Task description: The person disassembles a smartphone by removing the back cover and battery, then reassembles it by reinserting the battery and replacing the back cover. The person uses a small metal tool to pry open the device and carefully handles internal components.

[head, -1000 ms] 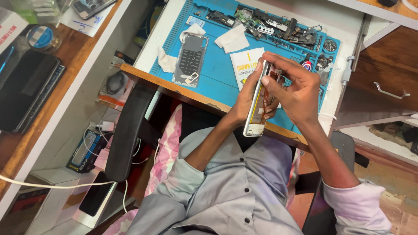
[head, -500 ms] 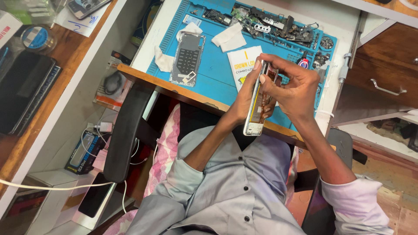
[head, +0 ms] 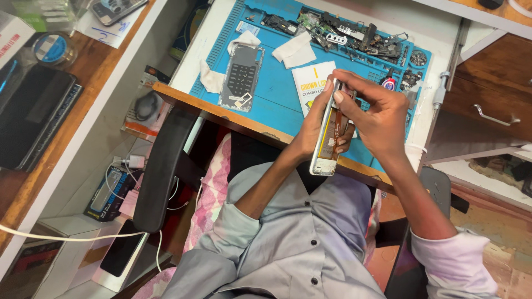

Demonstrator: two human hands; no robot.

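— Where's the opened phone (head: 327,138)?
— Above the desk (head: 221,113) edge, upright on its long side, cradled from behind in the left hand (head: 310,133).
— And the right hand (head: 377,119)?
— Its grip is narrow, fingertips (head: 337,97) pinching the phone's top end, over the blue mat (head: 277,88).

The person wears a light grey button-up shirt (head: 288,243) with small dark buttons down the front. Behind both bare hands, its sleeves are rolled up; the right cuff (head: 454,260) looks paler.
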